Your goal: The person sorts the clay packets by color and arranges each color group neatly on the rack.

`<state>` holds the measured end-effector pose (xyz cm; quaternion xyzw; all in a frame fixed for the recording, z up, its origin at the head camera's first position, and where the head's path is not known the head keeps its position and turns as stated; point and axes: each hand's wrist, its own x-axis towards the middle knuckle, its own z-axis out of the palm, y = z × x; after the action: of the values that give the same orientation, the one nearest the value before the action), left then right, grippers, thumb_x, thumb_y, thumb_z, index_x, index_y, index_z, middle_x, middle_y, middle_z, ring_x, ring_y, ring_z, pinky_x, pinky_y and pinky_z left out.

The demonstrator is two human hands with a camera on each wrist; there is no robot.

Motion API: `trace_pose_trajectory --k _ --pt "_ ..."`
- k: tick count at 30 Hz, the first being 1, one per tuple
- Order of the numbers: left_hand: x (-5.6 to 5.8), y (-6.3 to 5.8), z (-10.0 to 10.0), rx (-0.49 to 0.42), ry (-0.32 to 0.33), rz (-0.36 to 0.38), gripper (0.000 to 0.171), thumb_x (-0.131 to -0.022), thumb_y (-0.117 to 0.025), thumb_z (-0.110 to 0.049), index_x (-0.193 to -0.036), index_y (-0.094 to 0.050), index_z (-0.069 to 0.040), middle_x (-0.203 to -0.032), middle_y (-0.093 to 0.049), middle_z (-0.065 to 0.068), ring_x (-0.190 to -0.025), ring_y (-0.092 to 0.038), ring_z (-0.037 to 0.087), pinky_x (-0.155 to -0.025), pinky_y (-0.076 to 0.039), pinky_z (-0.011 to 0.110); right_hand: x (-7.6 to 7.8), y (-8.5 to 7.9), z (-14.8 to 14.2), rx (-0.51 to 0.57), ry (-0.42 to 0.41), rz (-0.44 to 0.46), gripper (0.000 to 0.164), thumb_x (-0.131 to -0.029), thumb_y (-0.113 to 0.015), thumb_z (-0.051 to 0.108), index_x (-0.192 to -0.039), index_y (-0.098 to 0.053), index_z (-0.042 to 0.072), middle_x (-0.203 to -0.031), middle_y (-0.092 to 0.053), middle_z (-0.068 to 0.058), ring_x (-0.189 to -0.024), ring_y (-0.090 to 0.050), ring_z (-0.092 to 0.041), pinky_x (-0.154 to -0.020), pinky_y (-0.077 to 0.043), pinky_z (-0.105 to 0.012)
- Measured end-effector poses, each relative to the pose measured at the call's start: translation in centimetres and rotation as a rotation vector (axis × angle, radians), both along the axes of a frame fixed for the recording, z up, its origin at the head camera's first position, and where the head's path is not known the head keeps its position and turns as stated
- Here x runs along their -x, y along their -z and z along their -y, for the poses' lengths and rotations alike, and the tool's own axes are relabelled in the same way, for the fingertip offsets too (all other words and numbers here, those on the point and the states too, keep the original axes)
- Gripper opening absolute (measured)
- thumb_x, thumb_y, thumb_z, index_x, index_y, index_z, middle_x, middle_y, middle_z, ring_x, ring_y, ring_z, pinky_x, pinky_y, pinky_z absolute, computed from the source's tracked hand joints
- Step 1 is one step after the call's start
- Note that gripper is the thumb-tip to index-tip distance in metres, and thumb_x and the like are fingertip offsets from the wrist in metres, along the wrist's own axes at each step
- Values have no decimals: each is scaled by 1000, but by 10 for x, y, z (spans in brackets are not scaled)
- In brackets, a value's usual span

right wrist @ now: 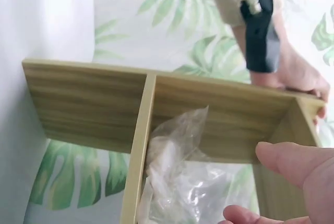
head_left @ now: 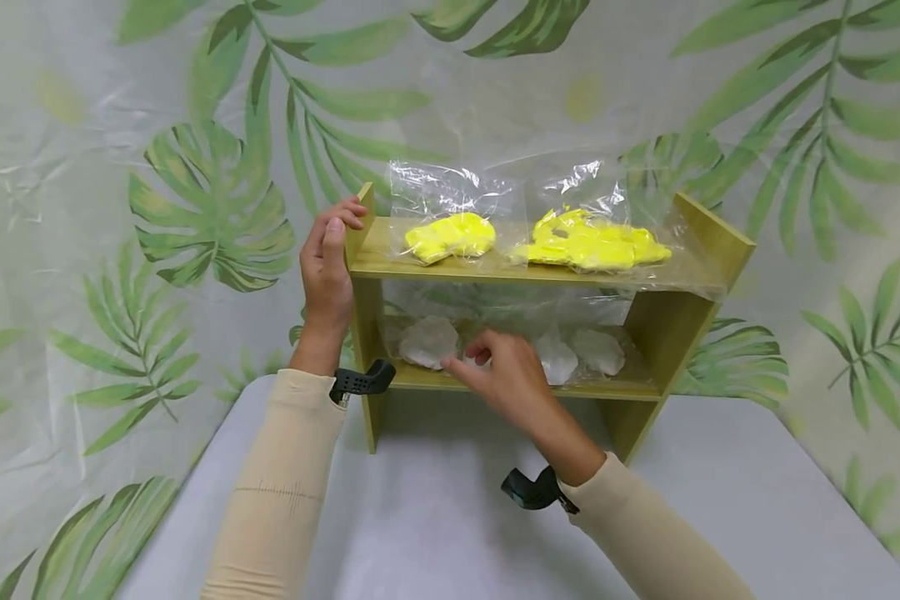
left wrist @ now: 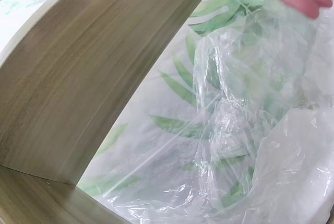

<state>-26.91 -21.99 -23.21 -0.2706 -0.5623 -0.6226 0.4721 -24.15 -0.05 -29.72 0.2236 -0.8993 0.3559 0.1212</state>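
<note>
A small wooden shelf (head_left: pixel 476 273) stands on the table. My left hand (head_left: pixel 328 271) grips the top of its left side panel (head_left: pixel 365 218), fingers over the edge and thumb in front. My right hand (head_left: pixel 512 375) is in front of the lower board, beside a clear plastic bag with a white lump (head_left: pixel 429 342); thumb and fingertips are apart with nothing between them in the right wrist view. More white lumps (head_left: pixel 598 352) in clear bags lie to its right, partly hidden by the hand. Two clear bags with bright yellow lumps (head_left: pixel 453 237) (head_left: pixel 596 242) lie on the upper board.
The white table (head_left: pixel 435 500) extends in front of the shelf and to both sides. A leaf-patterned sheet (head_left: pixel 210 208) hangs behind it. The right side panel (head_left: pixel 712 242) rises above the upper board. Both wrists carry black cameras (head_left: pixel 531 488).
</note>
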Motion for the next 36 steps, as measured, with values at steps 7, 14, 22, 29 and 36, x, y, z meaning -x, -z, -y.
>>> trace_pose_trajectory --k 7,14,22,29,36 --pt "-3 1 -4 1 -4 23 27 -97 -35 -8 -89 -54 9 -108 -62 15 -126 -48 33 -113 -30 35 -19 5 -17 38 17 -15 30 -82 -75 41 -90 -67 13 -87 -62 0 -80 -57 -18 -66 -48 -33" --pt "5 2 -4 -7 -7 -3 28 -97 -35 -8 -90 -52 13 -108 -62 19 -124 -49 33 -113 -30 36 -26 5 -34 72 10 -11 34 -82 -75 42 -95 -68 11 -90 -64 0 -82 -57 -17 -71 -50 -34" --pt "15 10 -6 -6 -5 -11 28 -98 -36 -12 -88 -57 3 -108 -63 15 -127 -48 33 -114 -29 37 -30 7 -59 88 48 16 39 -83 -72 46 -100 -68 12 -93 -63 1 -87 -56 -19 -75 -49 -34" --pt "-2 -2 -7 -28 -16 -2 28 -97 -35 -9 -89 -55 10 -106 -63 14 -126 -47 38 -113 -30 36 -40 3 -81 68 78 -42 40 -84 -70 49 -102 -68 13 -98 -65 -2 -89 -57 -20 -75 -49 -37" --pt "-1 -1 -2 -41 -12 36 27 -97 -36 -9 -88 -60 2 -110 -63 16 -128 -49 30 -113 -29 34 -50 -3 -120 5 147 -87 38 -86 -68 46 -103 -66 13 -99 -64 -3 -90 -57 -21 -75 -48 -39"
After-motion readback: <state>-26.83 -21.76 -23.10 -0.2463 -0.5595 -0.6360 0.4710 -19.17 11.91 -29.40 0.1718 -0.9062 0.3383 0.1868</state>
